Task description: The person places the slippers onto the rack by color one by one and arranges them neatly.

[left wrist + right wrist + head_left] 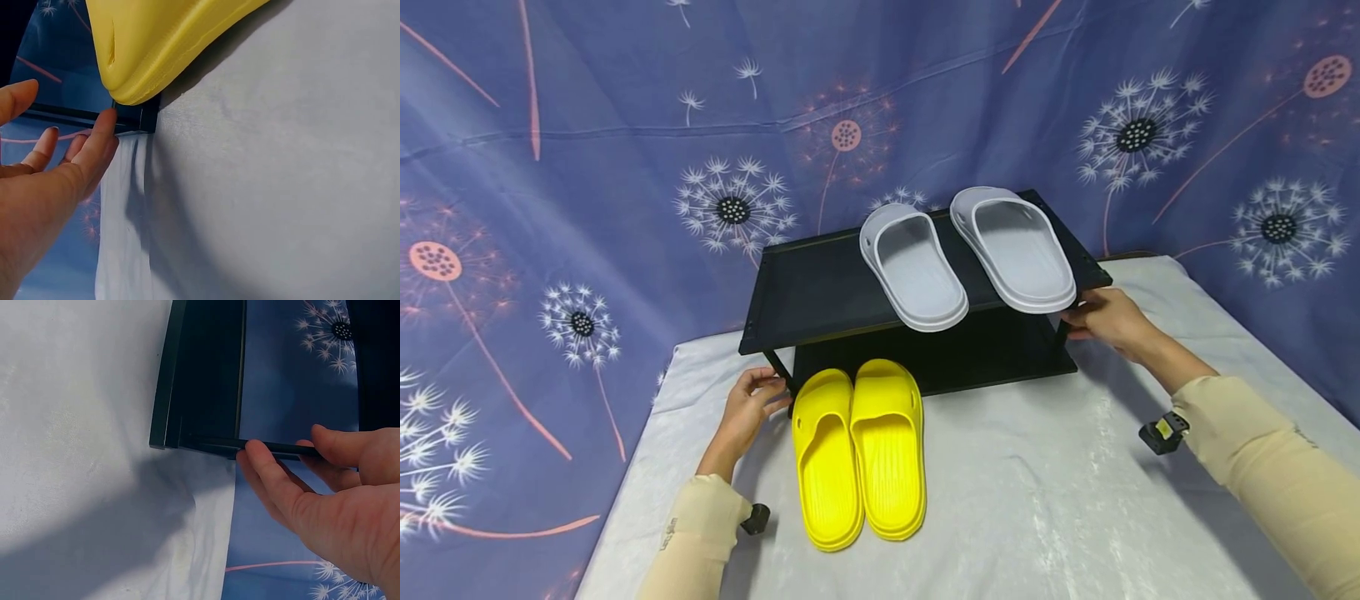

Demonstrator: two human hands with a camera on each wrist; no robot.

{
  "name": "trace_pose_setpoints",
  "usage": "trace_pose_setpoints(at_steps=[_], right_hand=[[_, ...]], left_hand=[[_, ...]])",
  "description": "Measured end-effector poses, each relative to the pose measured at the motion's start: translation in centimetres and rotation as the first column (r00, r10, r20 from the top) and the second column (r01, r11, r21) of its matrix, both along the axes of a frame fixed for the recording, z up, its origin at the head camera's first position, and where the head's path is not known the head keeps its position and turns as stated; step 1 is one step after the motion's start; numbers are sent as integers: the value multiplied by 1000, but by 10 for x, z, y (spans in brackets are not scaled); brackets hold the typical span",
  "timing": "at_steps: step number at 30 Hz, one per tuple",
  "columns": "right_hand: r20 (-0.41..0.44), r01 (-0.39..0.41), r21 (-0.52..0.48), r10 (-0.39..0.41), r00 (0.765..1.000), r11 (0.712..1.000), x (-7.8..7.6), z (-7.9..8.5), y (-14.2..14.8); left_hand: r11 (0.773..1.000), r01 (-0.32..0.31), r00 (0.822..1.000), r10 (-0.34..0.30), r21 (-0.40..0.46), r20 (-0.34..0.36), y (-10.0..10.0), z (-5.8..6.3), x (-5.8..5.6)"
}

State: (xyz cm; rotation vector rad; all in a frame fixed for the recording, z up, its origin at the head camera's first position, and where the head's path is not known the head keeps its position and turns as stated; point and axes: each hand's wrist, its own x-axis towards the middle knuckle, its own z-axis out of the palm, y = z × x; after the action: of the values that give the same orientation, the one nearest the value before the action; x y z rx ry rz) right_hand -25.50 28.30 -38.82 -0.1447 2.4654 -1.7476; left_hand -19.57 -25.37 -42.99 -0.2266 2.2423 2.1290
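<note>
A black two-tier shoe rack [820, 292] stands on the white-covered table. My left hand [749, 410] is at its front left post, fingers loosely extended and thumb apart. In the left wrist view the fingertips reach close to the rack's lower corner [147, 119], beside a yellow slipper [144, 50]. My right hand [1108, 321] holds the front right post [284, 449] between thumb and fingers, under the upper shelf. Two grey slippers, a left one [923, 279] and a right one [1026, 258], lie on the upper shelf, toes to the back.
A pair of yellow slippers, left [829, 475] and right [891, 467], lies side by side before the rack's left part, toes at the lower shelf [985, 354]. A blue dandelion-patterned cloth [925, 100] hangs behind. The white cloth [1022, 500] covers the table.
</note>
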Motion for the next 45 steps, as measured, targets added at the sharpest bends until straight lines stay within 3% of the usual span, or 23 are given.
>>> trace_pose_setpoints(at_steps=[11, 18, 29, 40, 45], right_hand=[[-12, -3, 8, 3, 1000, 1000, -2, -4, 0], [-31, -1, 19, 2, 1000, 1000, 0, -5, 1], [-27, -26, 44, 28, 999, 999, 1, -4, 0], [-2, -36, 57, 36, 999, 998, -1, -1, -1], [-4, -32, 70, 32, 999, 997, -1, 0, -2]], left_hand=[[998, -15, 1000, 15, -68, 2, 2, 3, 6], [993, -42, 999, 41, -109, -9, 6, 9, 14], [977, -60, 998, 57, -205, -21, 11, 10, 26], [944, -76, 996, 58, -320, -67, 19, 20, 36], [914, -91, 995, 64, -394, -80, 23, 23, 42]])
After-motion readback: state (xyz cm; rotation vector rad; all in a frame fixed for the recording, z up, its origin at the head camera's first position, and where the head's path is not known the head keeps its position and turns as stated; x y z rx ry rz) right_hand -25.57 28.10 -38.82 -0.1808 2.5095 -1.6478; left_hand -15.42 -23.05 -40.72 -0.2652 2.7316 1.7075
